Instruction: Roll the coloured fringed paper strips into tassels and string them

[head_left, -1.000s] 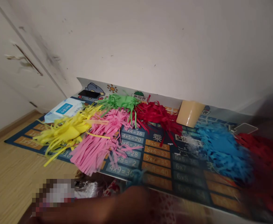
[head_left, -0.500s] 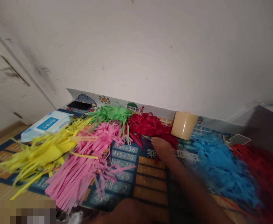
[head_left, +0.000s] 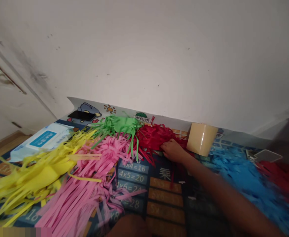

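Observation:
My right hand (head_left: pixel 173 150) reaches in from the lower right to a bundle of red paper-like strips (head_left: pixel 154 135). Its fingers are curled closed at the bundle's front edge, with red strands around and below them. At the bottom edge is a dark, blurred skin-coloured shape (head_left: pixel 129 226), seemingly part of my left hand or arm; no fingers can be made out. Left of the red bundle lie a green strip bundle (head_left: pixel 122 124), a pink one (head_left: pixel 85 184) and a yellow one (head_left: pixel 40 168), their ends overlapping. A wide roll of tan tape (head_left: pixel 200 140) stands just right of my right hand.
A printed multiplication mat (head_left: pixel 164 197) covers the table and curls up against the wall (head_left: pixel 144 59). A wet-wipes pack (head_left: pixel 43 140) and a black phone (head_left: pixel 82 115) lie back left. Blue strips (head_left: pixel 248 187) and more red strips (head_left: pixel 282 176) are at right, near a clear-framed tag (head_left: pixel 268 156).
The view has shifted, so the near bundles sit lower in the picture and spread wider. My right hand stays at the red bundle, its fingers now more clearly curled.

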`<control>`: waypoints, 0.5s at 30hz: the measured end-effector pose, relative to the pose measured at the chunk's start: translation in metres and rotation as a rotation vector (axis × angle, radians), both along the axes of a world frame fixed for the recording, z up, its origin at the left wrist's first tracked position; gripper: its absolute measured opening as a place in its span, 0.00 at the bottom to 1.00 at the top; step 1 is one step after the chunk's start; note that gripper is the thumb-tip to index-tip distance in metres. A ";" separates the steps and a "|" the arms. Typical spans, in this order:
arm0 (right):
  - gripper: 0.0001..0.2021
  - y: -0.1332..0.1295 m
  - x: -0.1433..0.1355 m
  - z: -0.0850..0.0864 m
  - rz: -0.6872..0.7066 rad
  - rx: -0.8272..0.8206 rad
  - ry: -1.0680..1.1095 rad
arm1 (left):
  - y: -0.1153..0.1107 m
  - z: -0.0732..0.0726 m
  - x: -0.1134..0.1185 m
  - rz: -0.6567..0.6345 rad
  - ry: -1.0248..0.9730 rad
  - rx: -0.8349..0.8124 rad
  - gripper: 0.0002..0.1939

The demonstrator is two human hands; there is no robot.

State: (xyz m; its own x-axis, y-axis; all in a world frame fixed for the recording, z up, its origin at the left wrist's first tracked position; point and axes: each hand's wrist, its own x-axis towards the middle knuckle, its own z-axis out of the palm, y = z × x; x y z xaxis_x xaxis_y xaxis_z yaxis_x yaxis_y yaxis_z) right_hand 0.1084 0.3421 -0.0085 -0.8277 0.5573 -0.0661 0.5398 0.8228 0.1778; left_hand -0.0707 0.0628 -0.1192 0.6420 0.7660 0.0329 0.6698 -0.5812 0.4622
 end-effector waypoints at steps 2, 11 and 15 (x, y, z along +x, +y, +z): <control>0.09 0.002 -0.001 0.000 -0.008 0.004 -0.006 | 0.001 0.001 0.004 -0.018 -0.006 0.029 0.20; 0.11 0.007 0.000 0.004 -0.135 -0.058 0.092 | 0.003 0.023 -0.005 -0.009 -0.106 -0.051 0.20; 0.09 0.016 0.003 0.012 -0.235 -0.104 0.196 | 0.007 0.047 -0.007 -0.026 -0.170 -0.094 0.20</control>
